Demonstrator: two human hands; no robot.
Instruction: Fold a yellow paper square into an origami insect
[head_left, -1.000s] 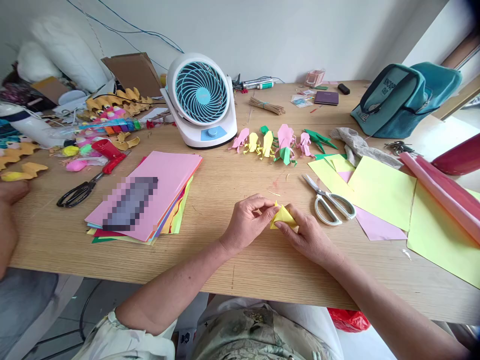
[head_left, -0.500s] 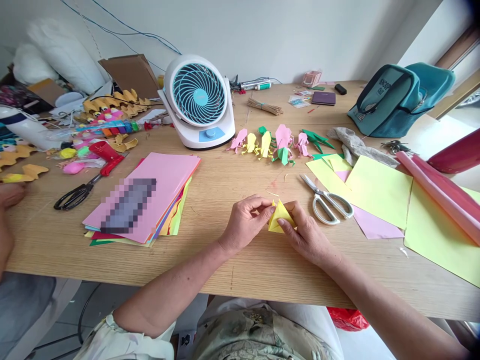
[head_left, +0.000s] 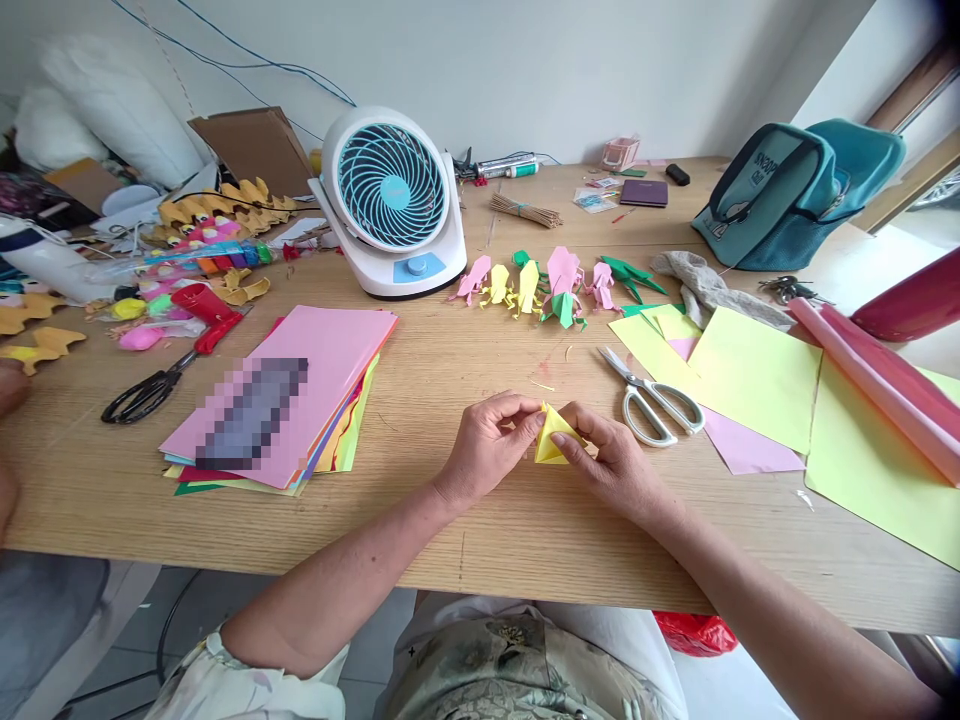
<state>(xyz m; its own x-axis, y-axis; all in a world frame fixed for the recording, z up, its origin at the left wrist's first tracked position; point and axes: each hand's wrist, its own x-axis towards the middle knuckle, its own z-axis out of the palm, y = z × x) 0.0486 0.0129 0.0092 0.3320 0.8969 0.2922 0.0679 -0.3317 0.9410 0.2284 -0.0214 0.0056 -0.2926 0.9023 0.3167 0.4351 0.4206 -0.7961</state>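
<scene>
Between both hands is a small folded piece of yellow paper [head_left: 551, 446], roughly triangular with a pointed top, just above the table's front part. My left hand [head_left: 491, 445] pinches its upper left edge between thumb and fingers. On the other side, my right hand [head_left: 611, 460] grips it with the thumb across the front face and the fingers behind. White-handled scissors [head_left: 651, 400] lie just beyond my right hand. Farther back stands a row of folded paper figures in pink [head_left: 564, 268], yellow [head_left: 529, 287] and green [head_left: 562, 308].
A white fan [head_left: 397, 200] stands at the back. To the left lie a coloured paper stack [head_left: 330, 345] and black-handled scissors [head_left: 142, 395]. Yellow sheets [head_left: 757, 375], a pink roll [head_left: 877, 390] and a teal bag [head_left: 795, 200] are at right. Another person's hand [head_left: 9, 388] shows at the left edge.
The yellow paper's second upper point, seen before, no longer shows, and the paper is turned slightly in my fingers. My view has shifted a little; both hands keep their hold.
</scene>
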